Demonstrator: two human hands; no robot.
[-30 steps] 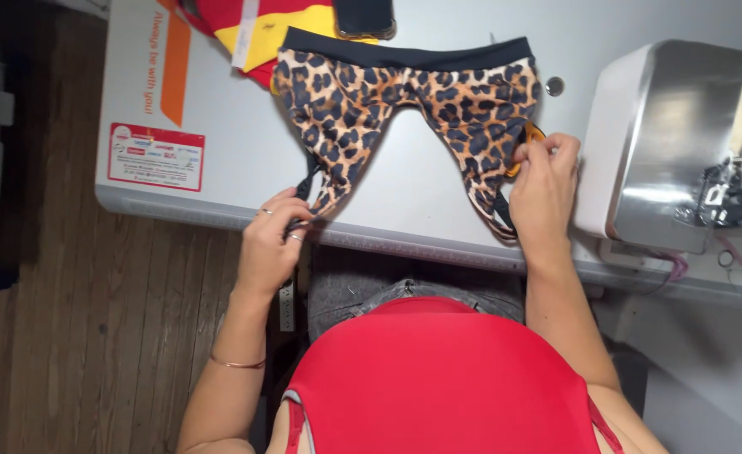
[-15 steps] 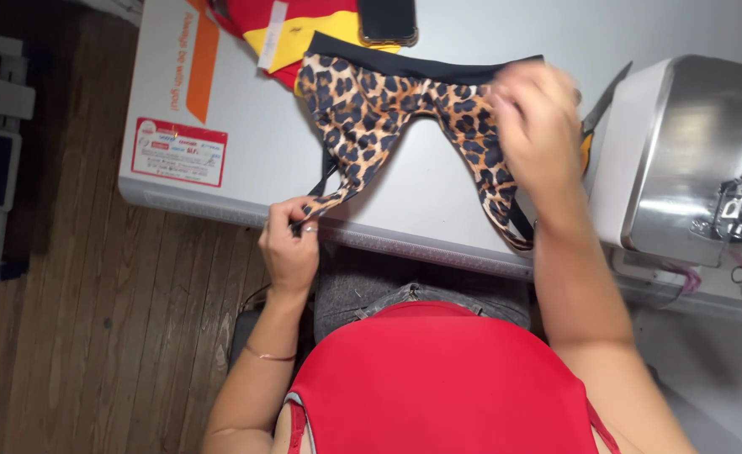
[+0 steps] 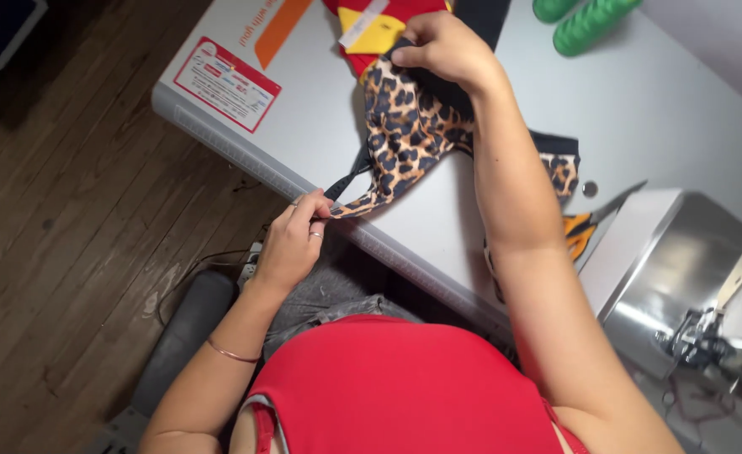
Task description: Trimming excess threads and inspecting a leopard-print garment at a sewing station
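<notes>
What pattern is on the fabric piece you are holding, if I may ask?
The fabric piece is leopard print, tan with dark spots, edged in black; the head view shows it.

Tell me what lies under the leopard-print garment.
The leopard-print garment rests on the white table, overlapping a red and yellow fabric at its top. The right hand and forearm cover its middle, hiding whatever lies beneath.

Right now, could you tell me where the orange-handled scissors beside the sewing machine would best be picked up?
Probably by the orange handles, coming from the table's near edge. The orange-handled scissors lie flat on the white table, blades pointing away toward the far right beside the grey sewing machine. The right forearm covers part of the handles, so the grip would wait until it lifts.
</notes>
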